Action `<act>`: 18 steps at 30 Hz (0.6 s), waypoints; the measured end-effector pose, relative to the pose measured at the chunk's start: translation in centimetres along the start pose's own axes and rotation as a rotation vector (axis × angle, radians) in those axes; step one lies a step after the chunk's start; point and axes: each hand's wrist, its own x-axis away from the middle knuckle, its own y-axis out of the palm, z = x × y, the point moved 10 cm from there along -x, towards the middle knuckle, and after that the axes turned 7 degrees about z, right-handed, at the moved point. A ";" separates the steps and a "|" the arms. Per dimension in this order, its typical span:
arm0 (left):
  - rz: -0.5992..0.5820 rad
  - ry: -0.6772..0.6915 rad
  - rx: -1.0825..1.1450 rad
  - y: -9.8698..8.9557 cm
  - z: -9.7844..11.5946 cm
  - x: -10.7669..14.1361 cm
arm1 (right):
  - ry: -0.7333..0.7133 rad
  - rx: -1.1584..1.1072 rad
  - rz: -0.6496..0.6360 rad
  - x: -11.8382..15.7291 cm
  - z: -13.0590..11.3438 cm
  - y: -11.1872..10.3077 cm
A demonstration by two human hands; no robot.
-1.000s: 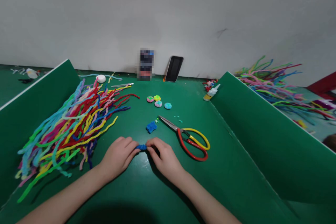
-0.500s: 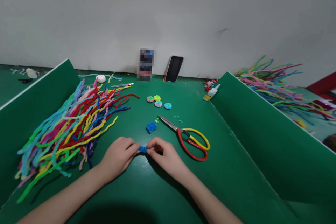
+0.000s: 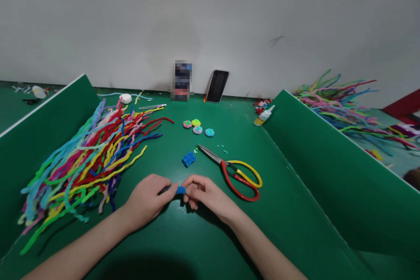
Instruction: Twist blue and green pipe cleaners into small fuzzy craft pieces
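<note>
Between my two hands is a small coiled blue fuzzy piece, held just above the green table. My left hand pinches its left end between thumb and fingers. The right end is in the fingertips of my right hand, whose other fingers curl below. Just beyond the hands lies a flat blue fuzzy piece. Scissors with one red and one yellow handle lie to the right, blades slightly apart. Small round fuzzy pieces in several colours, one of them light blue, sit farther back.
A large pile of colourful fuzzy stems spreads at the left. Green dividers stand left and right. A glue bottle leans near the right one. At the back wall are a phone, a blurred-out object and a white round item.
Both hands have shifted slightly with the coiled blue piece, which sits a little lower and to the right. The lower fingers of my right hand now show beneath it.
</note>
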 end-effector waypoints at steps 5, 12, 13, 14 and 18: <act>-0.023 -0.033 0.023 0.3 -0.2 0.0 | -0.040 -0.039 0.020 -0.1 -0.1 0.1; -0.173 -0.354 0.172 2.0 -3.0 0.5 | -0.137 -0.002 0.178 -0.7 -0.6 -1.9; -0.185 -0.365 0.187 2.1 -3.1 0.5 | -0.141 0.009 0.176 -0.7 -0.6 -1.9; -0.195 -0.368 0.200 2.2 -3.1 0.5 | -0.146 0.021 0.172 -0.7 -0.7 -1.9; -0.189 -0.372 0.225 2.2 -3.1 0.5 | -0.155 0.062 0.160 -0.5 -0.7 -1.7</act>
